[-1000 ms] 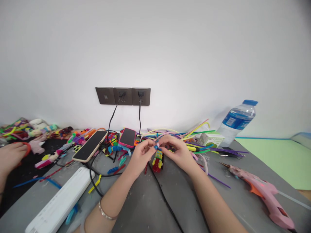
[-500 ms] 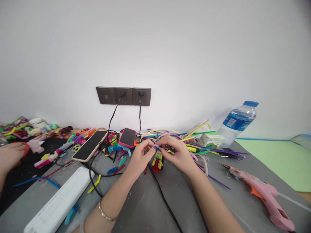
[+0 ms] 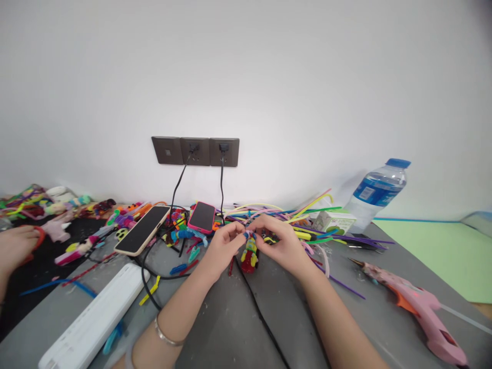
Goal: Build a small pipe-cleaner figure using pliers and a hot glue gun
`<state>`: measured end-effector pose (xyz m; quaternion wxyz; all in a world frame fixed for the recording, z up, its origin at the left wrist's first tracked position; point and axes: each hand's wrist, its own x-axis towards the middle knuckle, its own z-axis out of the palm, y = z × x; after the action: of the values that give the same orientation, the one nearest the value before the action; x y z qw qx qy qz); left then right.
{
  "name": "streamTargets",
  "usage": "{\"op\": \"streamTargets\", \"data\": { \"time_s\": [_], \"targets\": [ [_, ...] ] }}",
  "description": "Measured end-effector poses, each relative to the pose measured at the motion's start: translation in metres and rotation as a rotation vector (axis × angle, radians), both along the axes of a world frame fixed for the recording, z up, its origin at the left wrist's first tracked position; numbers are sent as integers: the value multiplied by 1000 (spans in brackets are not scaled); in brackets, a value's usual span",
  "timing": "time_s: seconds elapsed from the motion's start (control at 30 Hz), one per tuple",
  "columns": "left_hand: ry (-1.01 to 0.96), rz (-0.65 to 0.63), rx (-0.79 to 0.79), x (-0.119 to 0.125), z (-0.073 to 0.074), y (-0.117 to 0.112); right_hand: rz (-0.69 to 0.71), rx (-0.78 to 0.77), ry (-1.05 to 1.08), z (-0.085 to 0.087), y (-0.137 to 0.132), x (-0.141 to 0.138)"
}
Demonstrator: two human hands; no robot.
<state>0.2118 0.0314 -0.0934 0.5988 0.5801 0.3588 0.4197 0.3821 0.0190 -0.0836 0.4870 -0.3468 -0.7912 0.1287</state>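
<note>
In the middle of the table, my left hand and my right hand meet with thumbs and forefingers pinched together. Between the fingertips is a small pinkish piece, mostly covered; blue shows at both thumb tips. Directly beneath the fingers is a little pipe-cleaner figure in red and yellow. Whether it joins the pinched piece I cannot tell. Loose pipe cleaners of many colours lie behind my hands.
Left are two phones, a white power strip and black cables. Another person's hand holds orange-handled scissors. Right are a box, a water bottle and a pink glue gun.
My fingers have shifted very slightly around the small pinkish piece. The other person's hand has moved a little left. Everything else stays in place.
</note>
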Motion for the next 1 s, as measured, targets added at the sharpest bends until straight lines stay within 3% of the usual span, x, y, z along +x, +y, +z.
{"op": "streamTargets", "data": {
  "time_s": [0.17, 0.6, 0.8, 0.9, 1.0],
  "targets": [
    [-8, -28, -21, 1, 2, 0, -11, -16, -3, -1, 0, -1],
    [72, -10, 66, 1, 3, 0, 93, -329, 162, -2, 1, 2],
    [90, 8, 173, -1, -2, 2, 96, -394, 157, 0, 3, 8],
    [99, 41, 173, -2, -4, 4, 3, -419, 117, -1, 4, 29],
    [114, 73, 166, -3, -5, 5, -244, -392, -75, -9, 4, 58]
  ]
}}
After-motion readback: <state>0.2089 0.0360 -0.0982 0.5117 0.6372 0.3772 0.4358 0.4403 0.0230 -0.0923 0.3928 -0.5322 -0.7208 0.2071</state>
